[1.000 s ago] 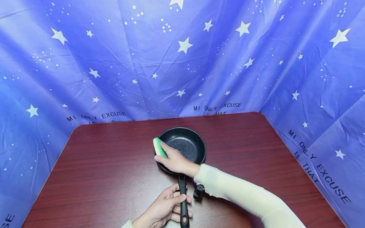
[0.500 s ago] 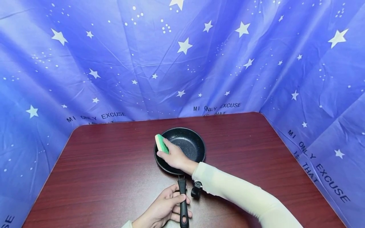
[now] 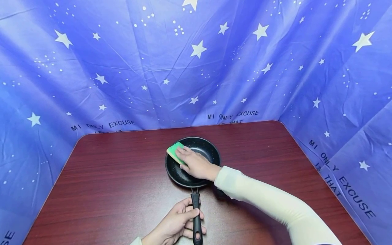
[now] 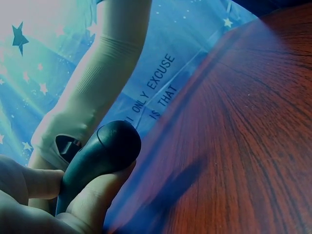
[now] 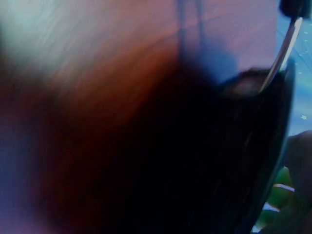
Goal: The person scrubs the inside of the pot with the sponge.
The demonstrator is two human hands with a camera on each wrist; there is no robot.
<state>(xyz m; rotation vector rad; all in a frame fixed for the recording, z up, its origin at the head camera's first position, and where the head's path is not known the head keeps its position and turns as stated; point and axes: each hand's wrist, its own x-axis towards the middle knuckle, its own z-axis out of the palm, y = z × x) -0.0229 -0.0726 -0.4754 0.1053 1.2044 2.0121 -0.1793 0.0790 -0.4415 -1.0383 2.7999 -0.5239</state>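
Two hands, left to right. The sponge [image 3: 172,151], green face up, sits at the left of the pan [image 3: 181,177], overlapping the rim; likely light, squashy, best held flat from above. My left hand [image 3: 176,220]: fingers clamped on the black handle [image 3: 196,227], thumb on top (right place to hold). My right hand [image 3: 198,164]: fingers stretched over the sponge. Pan, mid-table [image 3: 104,180], looks stiff, fairly light, coating probably slick. Backdrop [image 3: 147,61] writing: left, "MI ONLY EXCUSE", next line cut off; centre, same, creased; right, "MI ONLY EXCUSE IS THAT". No readable brand.
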